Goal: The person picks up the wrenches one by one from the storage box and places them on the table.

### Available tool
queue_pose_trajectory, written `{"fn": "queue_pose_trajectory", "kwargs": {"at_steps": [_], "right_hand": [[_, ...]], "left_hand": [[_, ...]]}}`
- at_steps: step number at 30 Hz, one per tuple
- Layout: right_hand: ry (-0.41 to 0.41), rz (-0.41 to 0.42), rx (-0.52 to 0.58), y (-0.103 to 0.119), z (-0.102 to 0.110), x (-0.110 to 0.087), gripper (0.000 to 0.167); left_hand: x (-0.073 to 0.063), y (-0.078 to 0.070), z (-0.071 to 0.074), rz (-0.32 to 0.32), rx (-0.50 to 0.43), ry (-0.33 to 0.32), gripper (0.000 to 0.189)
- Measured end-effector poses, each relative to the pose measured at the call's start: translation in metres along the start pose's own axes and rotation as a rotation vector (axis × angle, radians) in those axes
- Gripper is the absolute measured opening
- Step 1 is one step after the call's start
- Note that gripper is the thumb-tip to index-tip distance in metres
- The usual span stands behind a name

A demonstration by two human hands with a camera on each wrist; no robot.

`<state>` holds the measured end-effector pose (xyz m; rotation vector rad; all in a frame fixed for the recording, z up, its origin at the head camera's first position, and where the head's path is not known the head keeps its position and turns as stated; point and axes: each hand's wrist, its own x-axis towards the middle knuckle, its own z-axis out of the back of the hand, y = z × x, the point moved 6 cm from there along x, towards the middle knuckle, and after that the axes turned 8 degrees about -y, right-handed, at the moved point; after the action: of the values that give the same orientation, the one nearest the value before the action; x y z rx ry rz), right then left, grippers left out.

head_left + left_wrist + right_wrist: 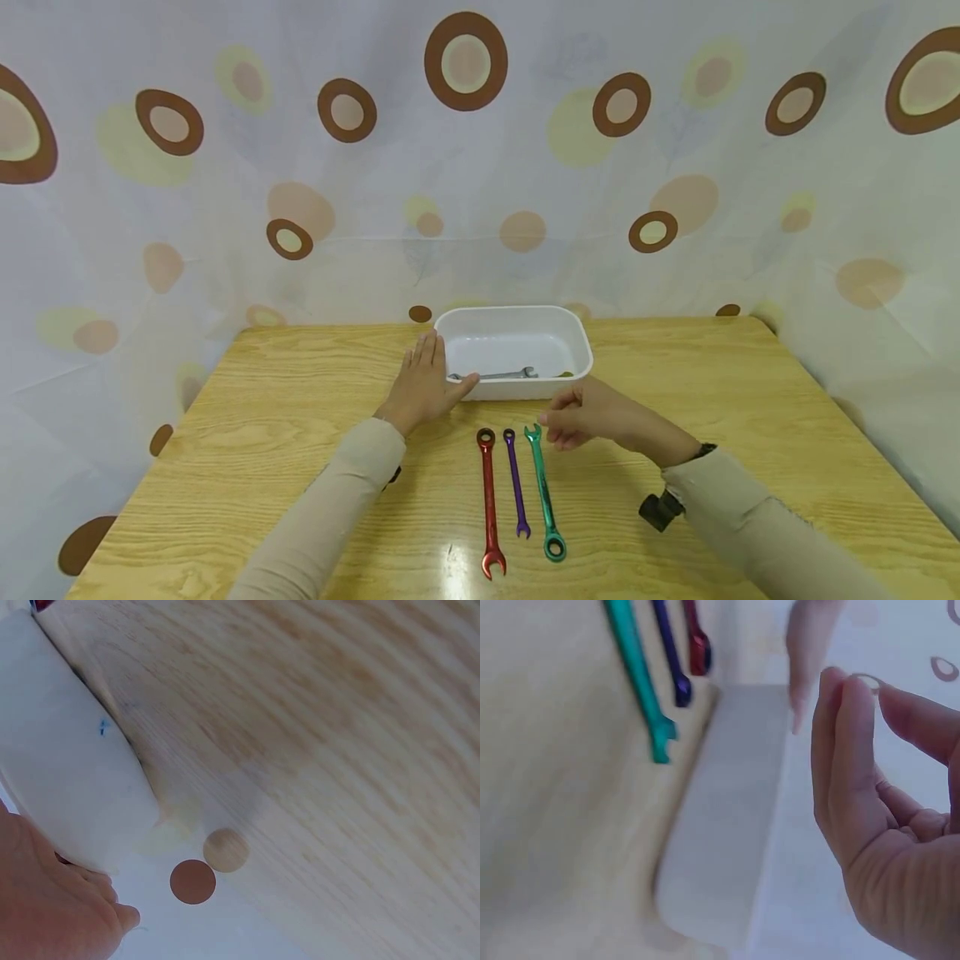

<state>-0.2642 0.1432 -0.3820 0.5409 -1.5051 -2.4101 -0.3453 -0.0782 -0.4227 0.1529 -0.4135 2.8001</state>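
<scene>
Toward the back of the tabletop [675, 375], streaky with yellow wood grain and glossy enough for a patch of glare near the front, a smooth white tray [525, 390], deep-walled and round-cornered. Inside, low behind the front wall, a dull silver wrench [510, 374] and just right of it a small yellowish thing [566, 374], mostly hidden. In front of the tray, side by side and apart, three slim, shiny metal wrenches: red wrench [490, 500], longer and thicker, with ring end far and forked end near; purple wrench [515, 483], shorter and thinner, lying the same way; green wrench [543, 483], slightly slanted, with forked end far and round ring near. Of the two hands, left hand [422, 383] with fingers straight along the tray's left side and thumb spread over the front rim; right hand [592, 412] just beside the green fork, empty, with fingers bent toward the thumb across a narrow gap. Over both forearms, matt beige sleeves [337, 483]; behind, softly creased white cloth [465, 150] with brown rings and pale ovals.
</scene>
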Motion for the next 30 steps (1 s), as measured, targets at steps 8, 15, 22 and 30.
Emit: {"fn": "queue_pose_trajectory", "kwargs": {"at_steps": [8,15,22,30], "right_hand": [[-0.161,0.092,-0.109,0.031,0.027,0.032,0.029],[-0.264,0.203,-0.366,0.032,0.035,0.067,0.022],[-0.313,0.177,-0.403,0.003,0.035,0.104,0.021],[-0.253,0.136,-0.483,-0.018,0.018,0.123,0.022]], "left_hand": [[-0.001,-0.001,-0.001,-0.002,0.002,-0.012,0.100],[-0.001,-0.001,0.000,-0.002,0.002,-0.013,0.101],[0.000,-0.005,0.000,0.002,-0.002,0.000,0.100],[-0.002,-0.004,0.001,-0.006,0.019,0.008,0.101]]}}
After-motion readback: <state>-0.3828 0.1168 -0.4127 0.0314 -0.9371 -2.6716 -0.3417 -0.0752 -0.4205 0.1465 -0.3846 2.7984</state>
